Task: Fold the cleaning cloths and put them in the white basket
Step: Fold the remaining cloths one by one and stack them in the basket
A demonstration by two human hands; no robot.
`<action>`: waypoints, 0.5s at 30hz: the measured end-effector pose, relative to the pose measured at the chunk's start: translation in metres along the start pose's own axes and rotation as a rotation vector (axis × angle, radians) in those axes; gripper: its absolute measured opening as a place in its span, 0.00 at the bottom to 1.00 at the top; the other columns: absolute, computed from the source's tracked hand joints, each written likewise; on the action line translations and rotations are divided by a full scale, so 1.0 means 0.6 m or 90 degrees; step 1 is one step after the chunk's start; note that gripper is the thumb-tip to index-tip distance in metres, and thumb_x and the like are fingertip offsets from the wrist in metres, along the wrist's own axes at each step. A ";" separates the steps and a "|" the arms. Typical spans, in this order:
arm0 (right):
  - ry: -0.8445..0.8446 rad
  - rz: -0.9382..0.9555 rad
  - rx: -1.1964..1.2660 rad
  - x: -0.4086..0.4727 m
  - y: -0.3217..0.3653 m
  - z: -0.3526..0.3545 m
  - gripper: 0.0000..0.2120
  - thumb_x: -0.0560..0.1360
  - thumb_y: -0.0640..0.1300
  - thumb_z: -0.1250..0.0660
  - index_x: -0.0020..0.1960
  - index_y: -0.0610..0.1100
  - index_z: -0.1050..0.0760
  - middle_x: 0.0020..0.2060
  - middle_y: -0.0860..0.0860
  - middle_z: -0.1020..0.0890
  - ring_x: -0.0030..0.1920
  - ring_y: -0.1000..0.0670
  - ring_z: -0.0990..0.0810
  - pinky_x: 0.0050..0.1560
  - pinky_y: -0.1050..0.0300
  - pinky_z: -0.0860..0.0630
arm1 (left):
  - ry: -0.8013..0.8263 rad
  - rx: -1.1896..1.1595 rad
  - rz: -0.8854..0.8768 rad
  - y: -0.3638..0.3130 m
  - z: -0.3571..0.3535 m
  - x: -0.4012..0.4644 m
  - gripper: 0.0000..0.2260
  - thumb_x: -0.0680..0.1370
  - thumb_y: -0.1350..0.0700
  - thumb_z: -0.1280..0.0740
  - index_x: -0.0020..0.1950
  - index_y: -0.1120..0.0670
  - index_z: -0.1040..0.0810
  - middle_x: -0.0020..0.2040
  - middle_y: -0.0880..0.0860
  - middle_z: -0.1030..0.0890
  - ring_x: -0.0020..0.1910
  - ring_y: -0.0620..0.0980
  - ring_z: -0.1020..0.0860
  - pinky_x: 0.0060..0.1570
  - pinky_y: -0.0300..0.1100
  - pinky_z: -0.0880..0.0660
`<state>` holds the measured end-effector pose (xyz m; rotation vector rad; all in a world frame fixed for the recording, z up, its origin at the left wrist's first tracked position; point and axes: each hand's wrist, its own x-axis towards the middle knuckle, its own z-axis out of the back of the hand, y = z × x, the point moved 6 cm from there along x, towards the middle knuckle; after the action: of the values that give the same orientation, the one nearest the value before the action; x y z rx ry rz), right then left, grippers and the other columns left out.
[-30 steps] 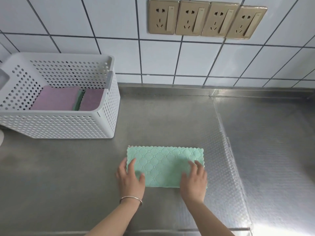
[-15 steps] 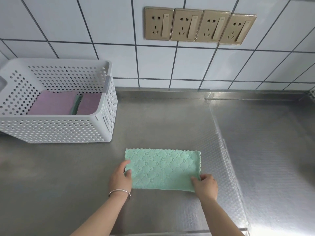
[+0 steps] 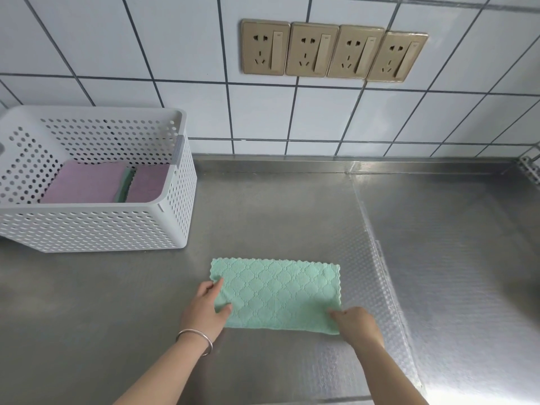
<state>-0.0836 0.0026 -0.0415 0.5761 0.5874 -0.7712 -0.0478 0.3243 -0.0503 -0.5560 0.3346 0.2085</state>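
A mint-green cleaning cloth (image 3: 277, 295), folded into a long rectangle, lies flat on the steel counter in front of me. My left hand (image 3: 206, 309) pinches its left edge between thumb and fingers. My right hand (image 3: 355, 321) grips the cloth's near right corner with curled fingers. The white perforated basket (image 3: 93, 226) stands at the back left, apart from the cloth. Inside it lie folded pink cloths (image 3: 84, 182) with a green one between them.
The steel counter (image 3: 292, 206) runs to a white tiled wall carrying a row of gold sockets (image 3: 333, 51). An embossed steel section (image 3: 467, 258) begins just right of the cloth. A metal bracket (image 3: 530, 169) shows at the far right edge.
My hands went from lying flat on the cloth to its ends: the left now pinches the left edge, the right grips the near right corner. The cloth stays flat.
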 end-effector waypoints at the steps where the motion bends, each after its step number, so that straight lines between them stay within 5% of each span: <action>1: 0.032 -0.012 0.058 -0.002 -0.003 -0.003 0.18 0.75 0.53 0.37 0.33 0.42 0.30 0.26 0.50 0.27 0.25 0.51 0.31 0.27 0.62 0.35 | 0.003 0.007 0.001 -0.001 0.000 0.000 0.27 0.75 0.49 0.35 0.73 0.46 0.38 0.66 0.43 0.35 0.52 0.45 0.25 0.46 0.37 0.32; 6: 0.118 -0.085 0.330 -0.017 -0.021 -0.035 0.11 0.76 0.43 0.36 0.48 0.34 0.24 0.31 0.39 0.18 0.25 0.46 0.21 0.30 0.55 0.22 | 0.012 0.016 0.002 -0.007 0.004 -0.002 0.27 0.76 0.49 0.36 0.74 0.45 0.41 0.67 0.43 0.37 0.53 0.45 0.25 0.44 0.38 0.34; 9: 0.096 -0.067 0.347 -0.016 -0.024 -0.039 0.08 0.77 0.38 0.37 0.54 0.36 0.26 0.35 0.37 0.19 0.30 0.44 0.19 0.34 0.49 0.18 | 0.016 0.001 -0.008 -0.009 0.003 0.000 0.27 0.77 0.51 0.37 0.75 0.47 0.41 0.68 0.45 0.37 0.55 0.45 0.26 0.44 0.37 0.35; 15: 0.081 -0.024 0.261 -0.024 -0.017 -0.038 0.11 0.77 0.35 0.40 0.59 0.36 0.26 0.29 0.42 0.22 0.25 0.48 0.22 0.25 0.59 0.23 | 0.003 0.002 -0.034 -0.003 -0.001 0.003 0.27 0.77 0.54 0.35 0.75 0.49 0.40 0.67 0.47 0.36 0.55 0.46 0.27 0.46 0.34 0.36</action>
<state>-0.1058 0.0181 -0.0503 0.9991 0.5610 -0.9028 -0.0459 0.3227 -0.0504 -0.5610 0.3248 0.1556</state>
